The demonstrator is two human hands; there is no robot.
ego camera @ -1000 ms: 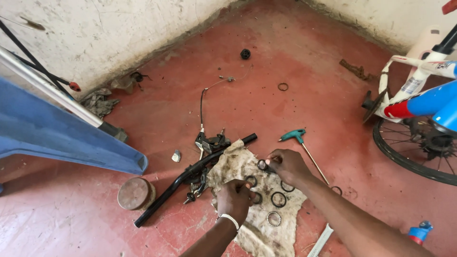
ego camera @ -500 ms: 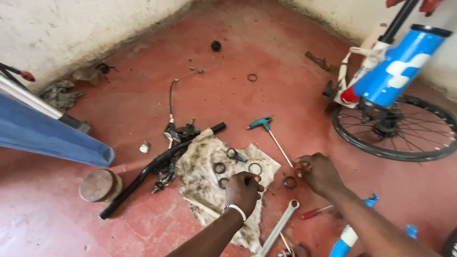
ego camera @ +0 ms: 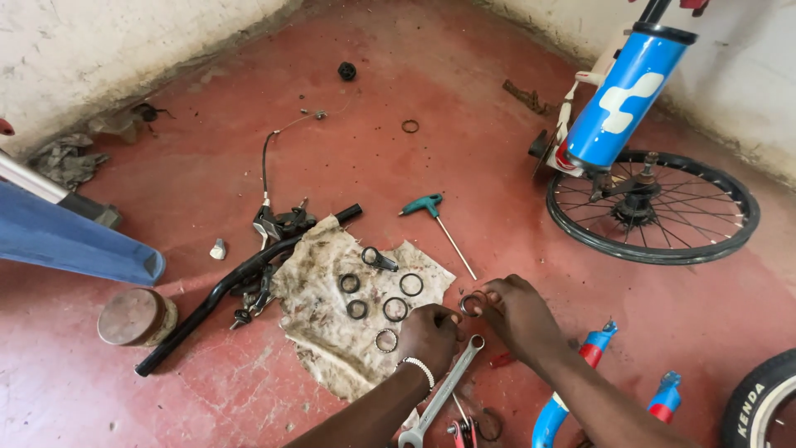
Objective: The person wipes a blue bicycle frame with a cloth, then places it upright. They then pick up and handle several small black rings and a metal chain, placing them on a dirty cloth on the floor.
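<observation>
I am crouched over a red concrete floor that meets rough whitewashed walls at the edges. My right hand pinches a small metal ring between its fingertips, just off the edge of a dirty rag spread on the floor. My left hand is curled loosely beside it, touching the ring; whether it grips I cannot tell. More rings lie on the rag, a wrench below my hands, a black handlebar to the left, and a bicycle wheel by the far wall.

Blue-and-white bicycle frame, teal-handled hex key, stained white rag, red floor.
</observation>
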